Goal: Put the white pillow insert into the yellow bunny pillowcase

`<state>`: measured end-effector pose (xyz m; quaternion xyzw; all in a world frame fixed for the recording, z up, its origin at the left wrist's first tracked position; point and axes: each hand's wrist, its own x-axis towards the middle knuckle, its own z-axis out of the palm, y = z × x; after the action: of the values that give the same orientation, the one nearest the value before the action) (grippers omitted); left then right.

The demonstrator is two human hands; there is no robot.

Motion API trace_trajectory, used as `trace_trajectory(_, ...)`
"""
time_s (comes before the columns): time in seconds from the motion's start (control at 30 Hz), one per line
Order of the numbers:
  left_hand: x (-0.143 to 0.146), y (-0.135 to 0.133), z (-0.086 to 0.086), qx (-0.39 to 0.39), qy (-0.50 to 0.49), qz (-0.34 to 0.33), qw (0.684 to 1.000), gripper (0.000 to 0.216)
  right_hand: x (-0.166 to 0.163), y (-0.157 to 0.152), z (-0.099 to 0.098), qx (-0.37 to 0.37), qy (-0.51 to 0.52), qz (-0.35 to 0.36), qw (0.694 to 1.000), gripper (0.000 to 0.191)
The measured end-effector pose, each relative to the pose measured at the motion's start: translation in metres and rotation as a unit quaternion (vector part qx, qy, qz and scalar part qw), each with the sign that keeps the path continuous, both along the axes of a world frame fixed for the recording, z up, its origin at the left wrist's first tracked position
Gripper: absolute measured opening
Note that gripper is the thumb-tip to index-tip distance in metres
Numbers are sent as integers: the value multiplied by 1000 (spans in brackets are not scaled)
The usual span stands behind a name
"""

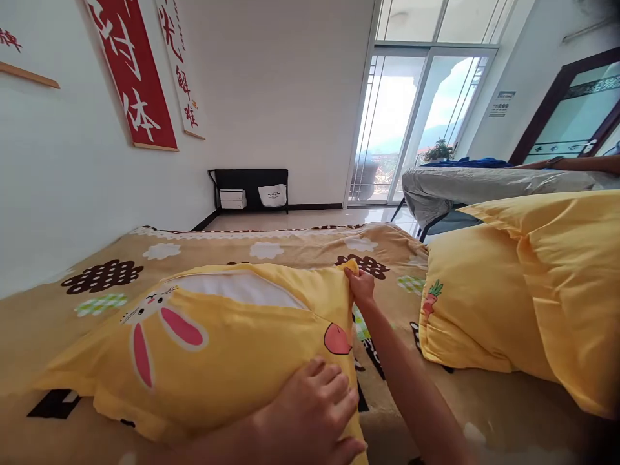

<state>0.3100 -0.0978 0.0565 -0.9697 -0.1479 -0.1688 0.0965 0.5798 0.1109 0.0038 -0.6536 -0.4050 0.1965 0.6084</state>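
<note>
The yellow rabbit-print pillow [217, 349] lies lower centre of frame on the patterned bedspread [290, 248]. The left hand [314, 413] rests flat on its near edge, fingers spread open. The right hand [361, 287] pinches its far right corner, fingers closed on the fabric.

Near pillow [217, 342] on bed [290, 245]; second pillow [508, 303] right; shelf [249, 187] behind.

Far left wall: red banner [133, 71] carries white Chinese characters, the lowest reading 体. White scroll [181, 71] beside it bears red characters, topmost 光. Far right wall notice [502, 103]: illegible.
</note>
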Motion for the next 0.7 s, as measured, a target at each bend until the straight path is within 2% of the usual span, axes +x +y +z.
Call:
trace_trajectory(0.07, 9, 0, -25, 21, 5, 3, 1000, 58, 5, 7, 3, -4, -1, 8, 1000, 34)
trace_trajectory(0.13, 9, 6, -47, 85, -9, -6, 996, 58, 9, 13, 5, -12, -3, 26, 1000, 32)
trace_trajectory(0.27, 7, 13, -83, 220, -69, -62, 971, 21, 8, 19, -3, -41, 3, 53, 998, 28)
trace_trajectory(0.37, 11, 13, -102, 250, -71, -82, 962, 20, 3, 21, -16, -51, 12, 45, 998, 26)
trace_trajectory(0.47, 13, 13, -107, 225, -69, -89, 968, 21, 0, 20, -26, -46, 6, 19, 999, 27)
trace_trajectory(0.6, 10, 15, -97, 183, -97, -92, 974, 14, 2, 17, -32, -41, -32, 8, 999, 26)
trace_trajectory(0.7, 10, 15, -94, 135, -154, -106, 973, 17, 5, 16, -32, -45, -50, 22, 998, 26)
